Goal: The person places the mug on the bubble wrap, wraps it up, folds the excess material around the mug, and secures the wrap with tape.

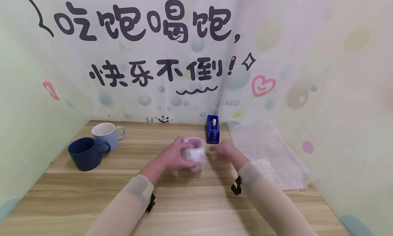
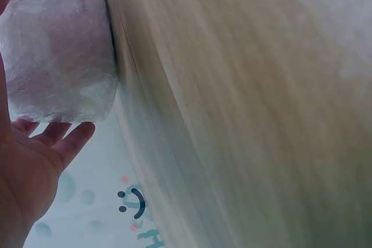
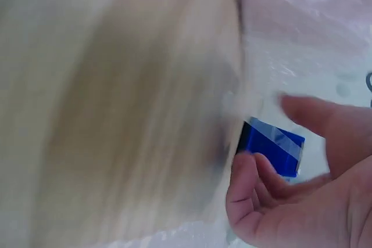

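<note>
A pink cup wrapped in bubble wrap (image 1: 196, 155) stands upright on the wooden table, its round opening facing up. My left hand (image 1: 175, 156) grips it from the left, thumb on the near side and fingers round the far side. In the left wrist view the wrapped cup (image 2: 58, 50) shows layers of clear wrap over a pinkish body. To its right is my right hand (image 1: 225, 148), apart from the cup and just in front of a blue tape dispenser (image 1: 212, 129). In the right wrist view this hand (image 3: 302, 184) has loosely bent fingers, with the thumb held away from them.
At the left of the table stand a dark blue mug (image 1: 84, 154) and a light blue mug (image 1: 110, 137), close together. A sheet of bubble wrap (image 1: 267, 154) lies flat at the right. Behind the table hangs a printed white cloth (image 1: 165, 102).
</note>
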Motion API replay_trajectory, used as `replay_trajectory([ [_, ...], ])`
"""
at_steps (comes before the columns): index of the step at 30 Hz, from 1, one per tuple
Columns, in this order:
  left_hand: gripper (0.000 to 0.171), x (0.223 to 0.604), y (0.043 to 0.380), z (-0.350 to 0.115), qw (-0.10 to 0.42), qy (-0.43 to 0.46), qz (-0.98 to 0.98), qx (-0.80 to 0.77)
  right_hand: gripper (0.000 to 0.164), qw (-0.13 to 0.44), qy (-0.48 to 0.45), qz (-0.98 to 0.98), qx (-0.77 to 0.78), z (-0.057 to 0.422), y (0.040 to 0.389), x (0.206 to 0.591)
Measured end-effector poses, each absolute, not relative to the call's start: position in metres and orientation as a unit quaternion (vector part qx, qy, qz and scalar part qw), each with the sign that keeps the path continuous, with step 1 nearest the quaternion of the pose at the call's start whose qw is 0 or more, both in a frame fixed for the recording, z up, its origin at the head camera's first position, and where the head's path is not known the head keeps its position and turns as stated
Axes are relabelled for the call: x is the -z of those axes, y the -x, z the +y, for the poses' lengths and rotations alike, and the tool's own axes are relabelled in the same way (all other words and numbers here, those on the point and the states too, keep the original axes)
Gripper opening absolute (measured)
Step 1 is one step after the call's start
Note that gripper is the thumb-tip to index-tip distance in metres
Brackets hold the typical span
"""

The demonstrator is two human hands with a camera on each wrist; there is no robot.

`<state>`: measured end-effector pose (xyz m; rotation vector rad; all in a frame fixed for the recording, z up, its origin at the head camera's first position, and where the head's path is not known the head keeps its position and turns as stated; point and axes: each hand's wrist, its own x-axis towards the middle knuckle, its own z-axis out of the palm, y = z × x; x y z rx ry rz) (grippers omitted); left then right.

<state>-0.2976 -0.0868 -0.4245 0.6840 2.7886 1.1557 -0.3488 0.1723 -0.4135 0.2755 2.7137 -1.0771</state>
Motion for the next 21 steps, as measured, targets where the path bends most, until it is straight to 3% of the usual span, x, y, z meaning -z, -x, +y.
replay_trajectory([
  [5,0.079,0.425,0.298,-0.085,0.020,-0.223,0.900,-0.375,0.049,0.070,-0.166,0.811,0.557,0.172,0.363,0.415],
  [8,0.079,0.426,0.298,-0.085,0.023,-0.222,0.899,-0.376,0.046,0.061,-0.188,0.757,0.622,0.171,0.368,0.423],
  [12,0.079,0.426,0.298,-0.085,0.025,-0.222,0.900,-0.375,0.035,0.047,-0.200,0.729,0.653,0.170,0.374,0.433],
  [21,0.079,0.429,0.299,-0.088,0.021,-0.223,0.901,-0.372,0.045,0.052,-0.236,0.715,0.656,0.163,0.386,0.438],
])
